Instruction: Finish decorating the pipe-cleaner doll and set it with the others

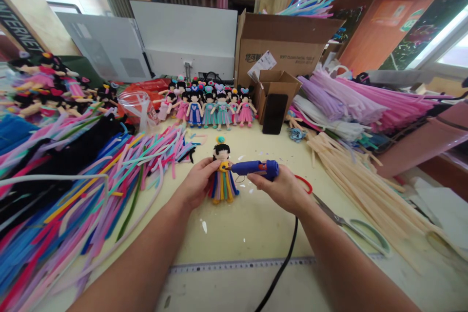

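Observation:
My left hand (199,180) is closed on the side of a small pipe-cleaner doll (224,183). The doll has black hair, a teal topknot, a yellow top and a skirt of blue, yellow and purple strips. It is held upright over the pale yellow table (204,248). In my right hand (283,187) is a blue glue gun (258,168), pointing left. Its nozzle meets or almost meets the doll's yellow chest; contact is hard to tell. A black cord (287,261) runs from under my right hand to the bottom edge.
Loose coloured pipe cleaners (120,170) cover the left side. Finished dolls (215,105) stand at the back beside a black phone (275,113) and cardboard boxes (283,34). On the right lie scissors (336,217) and beige pipe cleaners (351,180). A measuring tape (234,265) crosses the front.

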{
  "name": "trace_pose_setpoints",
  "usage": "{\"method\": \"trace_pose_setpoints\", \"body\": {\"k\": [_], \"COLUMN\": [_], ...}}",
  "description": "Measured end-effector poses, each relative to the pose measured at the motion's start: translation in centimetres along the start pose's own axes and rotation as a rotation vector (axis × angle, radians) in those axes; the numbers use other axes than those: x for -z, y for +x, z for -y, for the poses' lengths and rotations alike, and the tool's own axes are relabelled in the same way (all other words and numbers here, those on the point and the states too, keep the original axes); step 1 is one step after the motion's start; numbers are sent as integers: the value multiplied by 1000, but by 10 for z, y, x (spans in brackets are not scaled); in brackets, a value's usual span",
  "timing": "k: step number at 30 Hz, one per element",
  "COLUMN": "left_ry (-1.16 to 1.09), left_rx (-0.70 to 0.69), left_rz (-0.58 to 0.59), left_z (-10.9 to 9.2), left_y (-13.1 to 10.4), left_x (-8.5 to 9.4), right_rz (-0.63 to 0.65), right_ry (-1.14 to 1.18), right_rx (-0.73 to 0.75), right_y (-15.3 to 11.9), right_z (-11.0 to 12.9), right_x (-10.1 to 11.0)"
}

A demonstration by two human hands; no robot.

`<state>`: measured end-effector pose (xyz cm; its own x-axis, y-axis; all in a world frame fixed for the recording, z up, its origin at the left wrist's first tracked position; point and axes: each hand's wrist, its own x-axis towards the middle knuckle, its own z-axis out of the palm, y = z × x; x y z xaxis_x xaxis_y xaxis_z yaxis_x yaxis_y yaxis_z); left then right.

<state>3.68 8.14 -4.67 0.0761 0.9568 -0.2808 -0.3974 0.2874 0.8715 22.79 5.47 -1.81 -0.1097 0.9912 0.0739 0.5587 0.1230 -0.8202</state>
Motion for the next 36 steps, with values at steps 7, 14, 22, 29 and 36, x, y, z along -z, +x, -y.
{"method": "trace_pose_setpoints", "body": {"k": [7, 14, 22, 29, 36], "left_ry": [-2, 9, 0, 17, -11], "left_rx": [6, -1, 12, -6, 5], "left_rz": [10, 23, 11, -12, -24], "left_z": [-1, 0, -1, -2, -5], "left_y": [-1, 1, 0, 0, 6], "left_x": [-2, 1, 1, 2, 9], "right_rz": [15, 11, 8, 0, -105], "right_ry": [23, 25, 19, 29, 94], "right_rx": [-14, -21, -7, -10, 17], "right_y": [1, 2, 0, 0, 12], "right_z": [-2, 0, 1, 0, -17], "right_x": [-4, -4, 0, 2, 8]}}
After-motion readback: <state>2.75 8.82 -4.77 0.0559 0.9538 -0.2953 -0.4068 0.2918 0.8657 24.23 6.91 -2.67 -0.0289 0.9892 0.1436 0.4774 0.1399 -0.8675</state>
